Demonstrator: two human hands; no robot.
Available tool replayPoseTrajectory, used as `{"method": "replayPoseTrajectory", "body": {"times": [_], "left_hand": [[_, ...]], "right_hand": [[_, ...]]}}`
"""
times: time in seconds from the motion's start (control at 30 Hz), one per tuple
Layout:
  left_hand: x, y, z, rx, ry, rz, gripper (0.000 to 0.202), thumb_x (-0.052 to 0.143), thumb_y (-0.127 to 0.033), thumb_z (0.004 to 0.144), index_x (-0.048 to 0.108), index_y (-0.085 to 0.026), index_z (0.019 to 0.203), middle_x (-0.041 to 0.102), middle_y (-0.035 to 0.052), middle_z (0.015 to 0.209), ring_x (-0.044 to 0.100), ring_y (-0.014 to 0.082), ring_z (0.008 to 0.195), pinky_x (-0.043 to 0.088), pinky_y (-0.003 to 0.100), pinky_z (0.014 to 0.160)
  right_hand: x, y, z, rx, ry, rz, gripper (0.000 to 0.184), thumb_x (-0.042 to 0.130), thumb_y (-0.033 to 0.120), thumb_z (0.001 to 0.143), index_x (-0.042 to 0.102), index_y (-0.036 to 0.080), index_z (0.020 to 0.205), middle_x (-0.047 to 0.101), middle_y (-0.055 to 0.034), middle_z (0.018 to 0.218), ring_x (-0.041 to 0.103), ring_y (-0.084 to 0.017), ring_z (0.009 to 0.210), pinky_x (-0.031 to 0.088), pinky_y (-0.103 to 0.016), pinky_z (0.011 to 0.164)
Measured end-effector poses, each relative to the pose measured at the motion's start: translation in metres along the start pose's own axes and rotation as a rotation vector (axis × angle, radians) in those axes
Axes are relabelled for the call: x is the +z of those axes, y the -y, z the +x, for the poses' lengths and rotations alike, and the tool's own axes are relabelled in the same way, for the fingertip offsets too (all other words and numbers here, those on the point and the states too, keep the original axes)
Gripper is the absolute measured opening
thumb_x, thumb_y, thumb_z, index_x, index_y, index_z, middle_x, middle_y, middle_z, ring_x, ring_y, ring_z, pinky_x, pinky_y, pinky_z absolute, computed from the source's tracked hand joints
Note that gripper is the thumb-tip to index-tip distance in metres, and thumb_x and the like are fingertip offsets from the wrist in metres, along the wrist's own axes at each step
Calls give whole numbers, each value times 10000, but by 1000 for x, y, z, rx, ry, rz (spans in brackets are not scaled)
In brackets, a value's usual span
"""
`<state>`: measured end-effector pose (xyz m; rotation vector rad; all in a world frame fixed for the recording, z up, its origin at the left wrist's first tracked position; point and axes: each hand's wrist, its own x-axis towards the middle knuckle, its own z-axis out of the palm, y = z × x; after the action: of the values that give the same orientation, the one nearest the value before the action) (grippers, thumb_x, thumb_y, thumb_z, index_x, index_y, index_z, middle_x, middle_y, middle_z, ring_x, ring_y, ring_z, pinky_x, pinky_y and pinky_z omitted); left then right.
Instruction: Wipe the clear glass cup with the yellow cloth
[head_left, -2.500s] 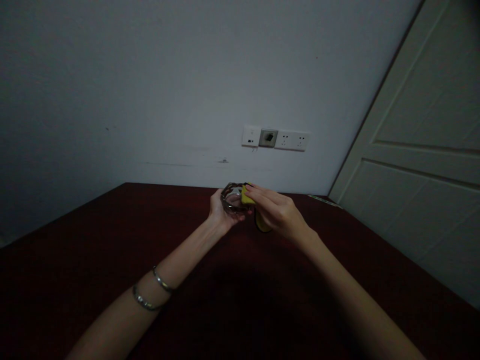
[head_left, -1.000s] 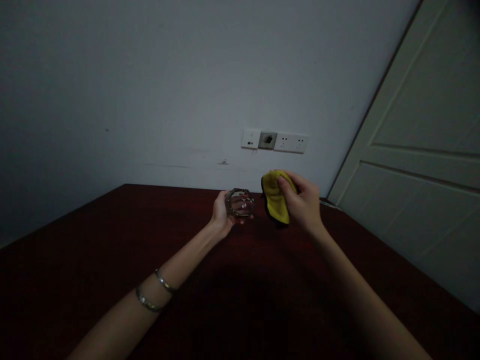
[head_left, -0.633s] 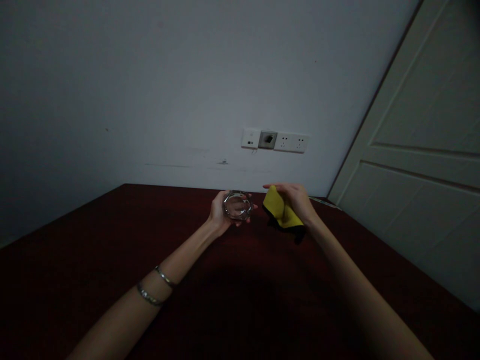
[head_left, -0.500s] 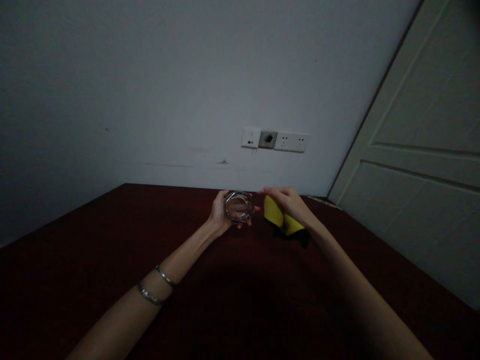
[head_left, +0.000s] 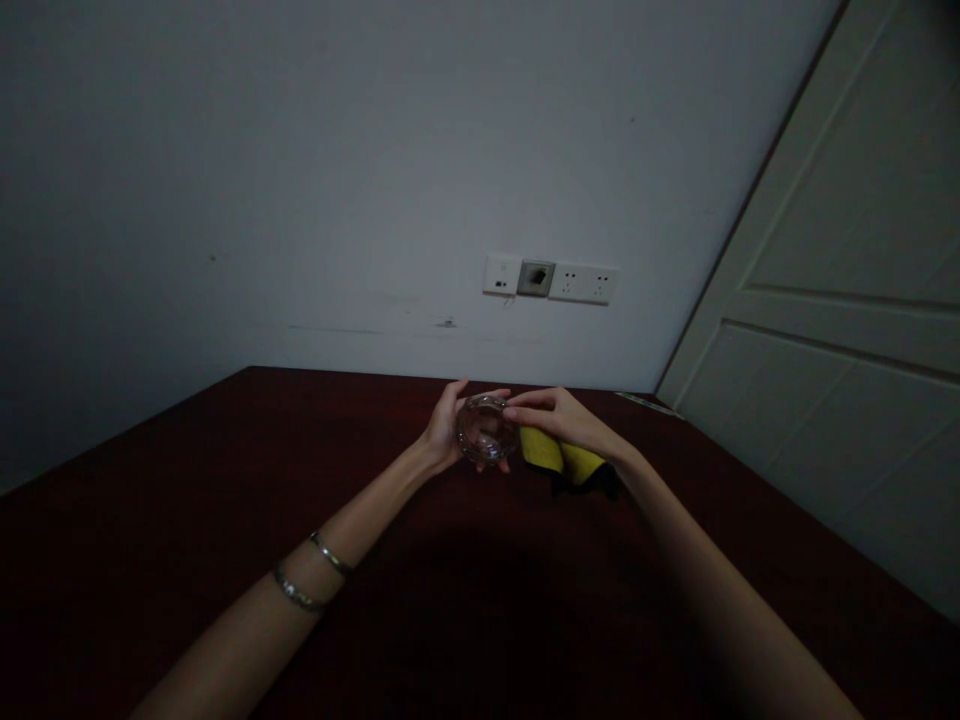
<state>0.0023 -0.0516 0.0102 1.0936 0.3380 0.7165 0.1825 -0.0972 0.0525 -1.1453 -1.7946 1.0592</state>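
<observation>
A clear round glass ashtray rests in my left hand, whose fingers spread behind and under it while the thumb stands off its rim. From the other side my right hand reaches in, thumb and fingertips touching the upper right of the rim. A yellow cloth with a black edge hangs below the right palm, held by the lower fingers, which are mostly hidden. Both hands and the glass are above the dark red tabletop.
The dark red table runs back to a pale wall. On that wall sit a row of sockets and switches. A light panelled door stands at the right. A thin patterned strip lies at the table's back right.
My right hand has moved left with the cloth, and its fingertips have come onto the ashtray's rim. The ashtray has shifted slightly right and down and tilted; my left thumb has lifted off it.
</observation>
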Motion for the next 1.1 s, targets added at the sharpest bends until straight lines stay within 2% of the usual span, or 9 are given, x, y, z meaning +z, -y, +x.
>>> {"method": "replayPoseTrajectory", "body": {"times": [0.17, 0.27, 0.33, 0.43, 0.57, 0.67, 0.77, 0.83, 1.1], "left_hand": [[-3, -1, -2, -10, 20, 22, 694, 185, -540, 879, 397, -109, 1380, 710, 174, 821, 682, 325, 546, 395, 288, 299], [-1, -2, -2, 8, -24, 7, 656, 208, -516, 884, 452, -119, 1346, 717, 170, 873, 668, 287, 519, 420, 302, 318], [1, -3, -1, 31, -101, -9, 606, 225, -480, 894, 524, -122, 1282, 721, 146, 883, 649, 248, 497, 453, 317, 357], [5, -5, 3, 132, -285, -32, 533, 276, -429, 911, 645, -89, 1093, 723, 122, 830, 658, 210, 573, 507, 301, 485], [7, -5, 8, 287, -464, -6, 506, 291, -390, 930, 687, -77, 887, 719, 110, 758, 660, 177, 641, 519, 255, 603], [4, -3, 9, 295, -459, 76, 508, 267, -398, 937, 675, -97, 915, 719, 108, 762, 653, 178, 584, 502, 252, 512], [2, 0, 9, 254, -378, 148, 495, 268, -442, 931, 646, -137, 1021, 721, 110, 802, 650, 188, 527, 449, 233, 384], [4, 2, 9, 240, -323, 161, 483, 276, -456, 929, 635, -153, 1043, 719, 113, 825, 659, 197, 529, 443, 230, 359], [15, 5, 9, 302, -357, 77, 401, 367, -449, 921, 633, -152, 968, 682, 76, 731, 610, 163, 453, 444, 245, 343]], "right_hand": [[2, -2, 0, -2, 2, 22, 331, 724, 411, 691, 733, 147, 890, 715, -56, 769, 622, -146, 646, 491, -285, 617], [6, -3, 2, 6, -58, 41, 330, 724, 416, 679, 728, 137, 856, 695, -47, 711, 603, -142, 600, 473, -279, 576], [9, -2, 3, 5, -116, 39, 330, 723, 420, 669, 726, 133, 833, 684, -40, 693, 586, -133, 579, 456, -269, 563], [12, 0, 4, -2, -222, 10, 329, 731, 421, 637, 721, 133, 797, 667, -29, 674, 552, -118, 562, 424, -253, 543], [16, 3, 5, -31, -314, -19, 341, 726, 440, 617, 702, 129, 756, 651, -30, 662, 536, -125, 576, 405, -258, 555], [16, 4, 5, -55, -416, -49, 375, 719, 477, 607, 678, 129, 739, 639, -34, 660, 522, -129, 575, 394, -264, 553], [14, 5, 6, -49, -505, -60, 391, 713, 497, 601, 658, 131, 728, 619, -29, 636, 512, -130, 565, 389, -263, 539], [12, 5, 7, -52, -539, -58, 382, 711, 495, 600, 645, 134, 710, 607, -26, 628, 514, -131, 568, 390, -260, 533], [18, 8, 7, -45, -523, -36, 382, 716, 491, 604, 587, 153, 727, 602, -26, 673, 533, -132, 587, 405, -262, 541]]}}
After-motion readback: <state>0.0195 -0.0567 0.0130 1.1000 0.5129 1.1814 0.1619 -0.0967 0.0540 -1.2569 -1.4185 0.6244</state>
